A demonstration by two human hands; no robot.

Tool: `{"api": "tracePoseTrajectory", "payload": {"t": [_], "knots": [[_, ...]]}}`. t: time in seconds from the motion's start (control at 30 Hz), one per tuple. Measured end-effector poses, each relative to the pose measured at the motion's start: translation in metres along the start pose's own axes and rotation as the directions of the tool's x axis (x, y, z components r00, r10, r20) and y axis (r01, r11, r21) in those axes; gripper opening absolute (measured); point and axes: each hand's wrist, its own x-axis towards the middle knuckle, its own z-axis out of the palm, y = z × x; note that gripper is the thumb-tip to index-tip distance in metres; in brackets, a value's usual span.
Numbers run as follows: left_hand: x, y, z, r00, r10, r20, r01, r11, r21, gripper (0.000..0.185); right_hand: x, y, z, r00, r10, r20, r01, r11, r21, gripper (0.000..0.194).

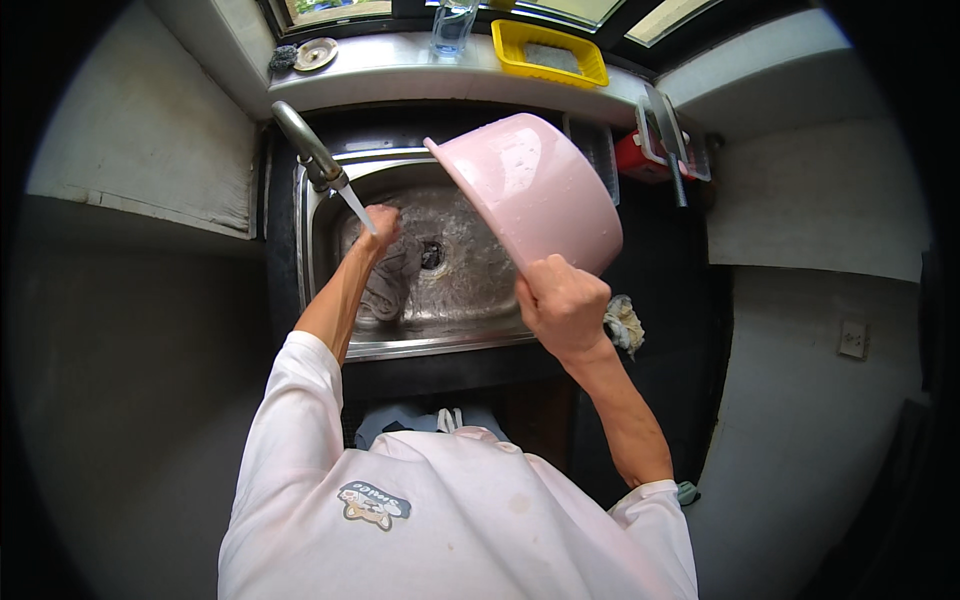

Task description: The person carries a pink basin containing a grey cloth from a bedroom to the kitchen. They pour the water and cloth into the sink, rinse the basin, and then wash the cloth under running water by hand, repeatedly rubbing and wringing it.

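A pink plastic basin (536, 191) is tilted on its side above the right part of the stainless steel sink (442, 346). My right hand (566, 304) grips its rim at the near side. My left hand (381, 225) is inside the sink, closed on a wet grey cloth (390, 281) that trails down beside the drain (432, 256). Water runs from the metal faucet (311, 146) onto my left hand and wrist. A thin layer of water covers part of the sink floor. The inside of the basin is hidden from view.
On the windowsill stand a small dish (315, 54) with a scouring pad, a clear bottle (453, 28) and a yellow tray (550, 54). A cleaver (666, 127) rests by a red container (639, 159) on the right. A crumpled cloth (625, 326) lies on the dark counter.
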Motion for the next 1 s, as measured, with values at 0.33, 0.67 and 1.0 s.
{"api": "tracePoseTrajectory", "payload": {"t": [0.33,0.67,1.0], "knots": [[-0.052,-0.122,-0.007,0.923,-0.254,-0.291,0.385,0.549,0.742,0.063,-0.024,0.035,-0.034,0.939,0.271,-0.211,-0.269,0.962,0.042,0.035],[-0.037,-0.089,-0.069,0.926,0.108,-0.363,0.011,0.951,0.309,0.033,-0.051,0.054,-0.055,0.892,0.373,-0.255,-0.381,0.924,0.019,0.029],[-0.095,-0.003,-0.081,0.926,0.363,-0.107,-0.229,0.763,0.605,0.03,-0.103,0.082,-0.067,0.669,0.68,-0.299,-0.669,0.727,0.157,0.034]]}}
